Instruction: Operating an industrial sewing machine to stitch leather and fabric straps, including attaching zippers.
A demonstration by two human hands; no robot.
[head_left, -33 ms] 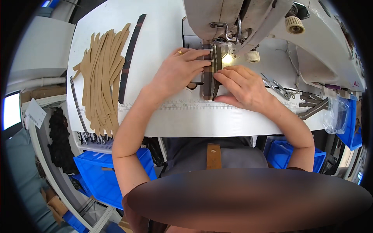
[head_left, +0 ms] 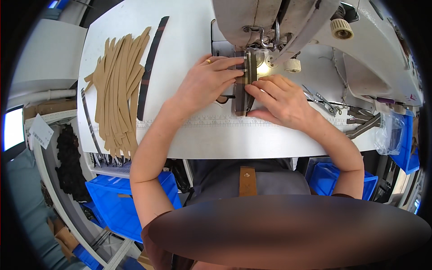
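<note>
A zipper (head_left: 250,67) with metal teeth and dark tape lies lengthwise along a dark plaid fabric strip (head_left: 240,102), under the head of a white sewing machine (head_left: 256,18). My left hand (head_left: 202,85), with a ring on one finger, rests flat on the strip; its fingers are stretched out and their tips reach the zipper's left side. From the right, my right hand (head_left: 281,100) grips the zipper's near part between bent fingers and thumb. The presser foot area is partly hidden behind the machine head, and a lamp lights the plate beside the zipper.
Tan strips (head_left: 118,90) lie heaped at the left, beside a long dark strip (head_left: 153,67). Small scissors (head_left: 325,103) and more zippers (head_left: 363,126) sit on the right. A ruler tape (head_left: 198,122) runs along the front. Blue crates (head_left: 121,207) stand below the table.
My right fingertips have shifted slightly leftward on the zipper. My left hand stays in place.
</note>
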